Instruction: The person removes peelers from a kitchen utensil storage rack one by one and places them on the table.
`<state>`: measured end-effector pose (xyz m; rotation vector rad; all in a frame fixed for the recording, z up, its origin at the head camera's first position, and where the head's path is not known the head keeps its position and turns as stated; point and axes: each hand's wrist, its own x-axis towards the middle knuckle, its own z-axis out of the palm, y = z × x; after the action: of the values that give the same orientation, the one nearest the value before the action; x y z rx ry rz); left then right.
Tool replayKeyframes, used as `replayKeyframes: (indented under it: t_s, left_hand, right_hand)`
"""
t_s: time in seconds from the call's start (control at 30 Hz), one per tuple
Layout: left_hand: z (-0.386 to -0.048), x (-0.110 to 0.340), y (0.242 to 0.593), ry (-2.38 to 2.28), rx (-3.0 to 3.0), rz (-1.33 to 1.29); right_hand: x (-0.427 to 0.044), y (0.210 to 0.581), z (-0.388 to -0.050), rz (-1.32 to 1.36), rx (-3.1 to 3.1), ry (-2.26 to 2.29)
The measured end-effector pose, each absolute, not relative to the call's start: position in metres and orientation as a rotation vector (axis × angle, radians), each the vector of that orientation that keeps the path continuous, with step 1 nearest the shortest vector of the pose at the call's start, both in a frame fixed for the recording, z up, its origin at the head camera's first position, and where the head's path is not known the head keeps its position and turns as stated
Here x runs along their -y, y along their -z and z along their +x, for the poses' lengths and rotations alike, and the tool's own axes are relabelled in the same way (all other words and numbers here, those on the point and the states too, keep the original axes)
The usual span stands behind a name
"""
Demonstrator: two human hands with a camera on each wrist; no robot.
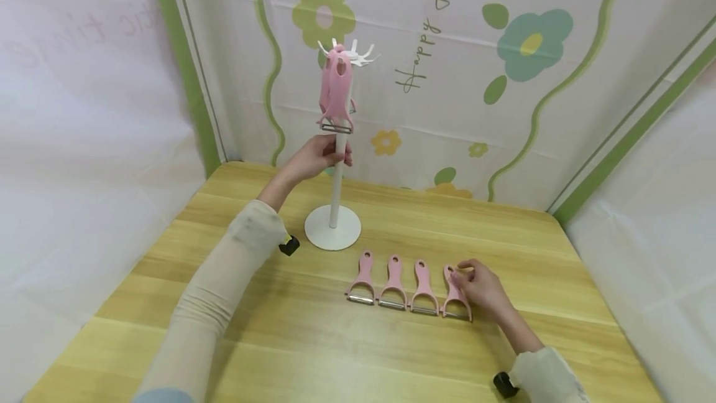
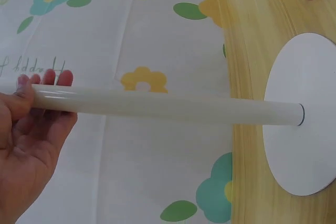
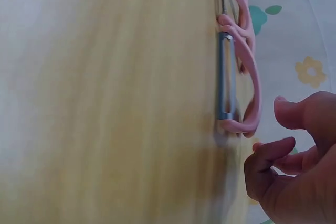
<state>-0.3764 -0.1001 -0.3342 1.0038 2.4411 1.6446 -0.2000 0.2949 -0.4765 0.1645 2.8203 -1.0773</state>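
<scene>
A white stand [image 1: 337, 194] with curved hooks at its top stands upright on a round base. My left hand [image 1: 319, 157] grips its pole; the left wrist view shows the fingers [image 2: 64, 78] and thumb around the pole [image 2: 168, 107]. Pink peelers [image 1: 338, 93] hang overlapping from the hooks. On the table lie several more in a row, blades toward me. At the rightmost peeler [image 1: 454, 291], my right hand [image 1: 482, 288] is beside the handle. In the right wrist view this hand [image 3: 299, 166] has thumb and fingers bent and apart, near the peeler [image 3: 253, 82]; contact cannot be told.
The wooden table [image 1: 313, 341] reaches back to a light curtain [image 1: 436, 135] printed with flowers and lettering. Pale cloth panels stand at the left and right sides. The stand's round base [image 1: 319, 232] lies behind the row, toward the left.
</scene>
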Motion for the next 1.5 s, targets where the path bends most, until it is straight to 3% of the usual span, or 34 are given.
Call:
replayKeyframes:
  t_s: [0.23,1.07,1.5]
  left_hand:
    - [-0.375,0.097,0.333,-1.617,-2.405,1.057]
    - [-0.366,0.093,0.336,-1.759,-2.654,0.760]
    - [-0.365,0.092,0.342,-1.828,-2.711,0.768]
  right_hand:
    - [-0.295,0.461,-0.205,0.082,-2.895,1.047]
    - [-0.235,0.408,-0.241,-0.230,-2.999,1.189]
    - [-0.171,0.343,-0.261,-0.577,-2.952,1.408]
